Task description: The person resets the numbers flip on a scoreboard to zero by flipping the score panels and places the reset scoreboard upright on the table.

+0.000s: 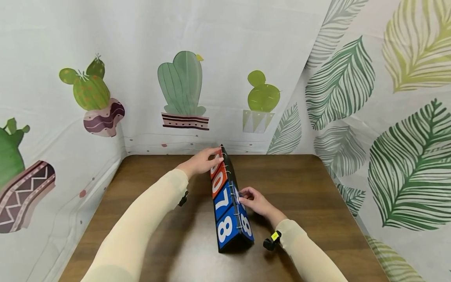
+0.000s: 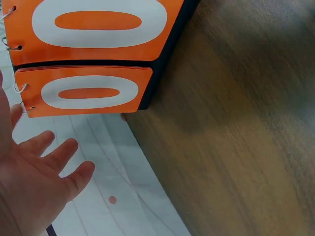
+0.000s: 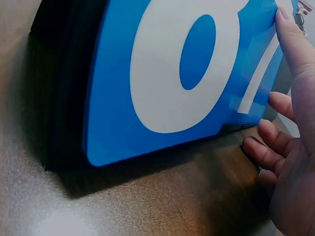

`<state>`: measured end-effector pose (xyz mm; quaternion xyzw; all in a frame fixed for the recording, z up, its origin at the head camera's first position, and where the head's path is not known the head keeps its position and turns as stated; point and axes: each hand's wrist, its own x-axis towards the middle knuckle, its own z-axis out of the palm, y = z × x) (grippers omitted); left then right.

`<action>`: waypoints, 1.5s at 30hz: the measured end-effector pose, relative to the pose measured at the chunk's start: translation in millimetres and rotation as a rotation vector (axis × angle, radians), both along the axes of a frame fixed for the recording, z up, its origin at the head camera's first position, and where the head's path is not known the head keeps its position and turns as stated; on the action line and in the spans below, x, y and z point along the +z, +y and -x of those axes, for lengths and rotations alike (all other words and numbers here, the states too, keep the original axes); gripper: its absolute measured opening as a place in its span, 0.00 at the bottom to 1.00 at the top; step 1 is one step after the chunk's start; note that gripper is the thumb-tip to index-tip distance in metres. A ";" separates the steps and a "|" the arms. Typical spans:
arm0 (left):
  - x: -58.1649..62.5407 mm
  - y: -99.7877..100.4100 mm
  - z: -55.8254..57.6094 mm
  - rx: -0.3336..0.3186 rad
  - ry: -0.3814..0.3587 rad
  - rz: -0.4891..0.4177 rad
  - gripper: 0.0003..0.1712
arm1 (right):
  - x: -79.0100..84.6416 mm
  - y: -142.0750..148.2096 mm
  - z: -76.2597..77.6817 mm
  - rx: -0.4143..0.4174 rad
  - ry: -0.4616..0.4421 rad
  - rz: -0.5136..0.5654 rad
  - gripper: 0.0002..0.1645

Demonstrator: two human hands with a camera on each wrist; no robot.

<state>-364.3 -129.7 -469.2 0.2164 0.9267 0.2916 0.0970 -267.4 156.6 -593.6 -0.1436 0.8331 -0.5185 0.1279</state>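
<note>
A tent-shaped flip scoreboard [image 1: 222, 211] stands lengthwise on the table, its number cards bound by metal rings along the ridge. Orange cards [image 2: 93, 91] with white zeros cover the far part of its left face; blue cards [image 3: 192, 93] are on the near part and on the right face. My left hand [image 1: 202, 161] holds the far end at the ridge, its other fingers spread in the left wrist view. On the right face, my right hand [image 1: 256, 201] pinches a blue card near the rings, thumb [image 3: 295, 42] on its front; part of the grip is hidden.
The brown wooden table [image 1: 151, 239] extends around the scoreboard. Behind and beside it hang white cloths [image 1: 225, 31] printed with cacti and leaves. A black wrist camera with a yellow mark [image 1: 273, 239] sits at the right sleeve.
</note>
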 end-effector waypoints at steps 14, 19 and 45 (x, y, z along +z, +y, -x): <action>-7.9 10.6 -1.4 0.002 -0.040 0.010 0.44 | -8.6 4.1 -4.5 -0.099 -0.004 0.055 0.15; -4.9 13.3 -1.3 0.036 -0.074 0.014 0.44 | -11.1 4.3 -6.7 -0.109 0.015 0.083 0.15; 8.4 17.8 -0.3 0.070 -0.125 0.082 0.46 | 0.8 2.3 -0.8 0.012 -0.076 0.078 0.27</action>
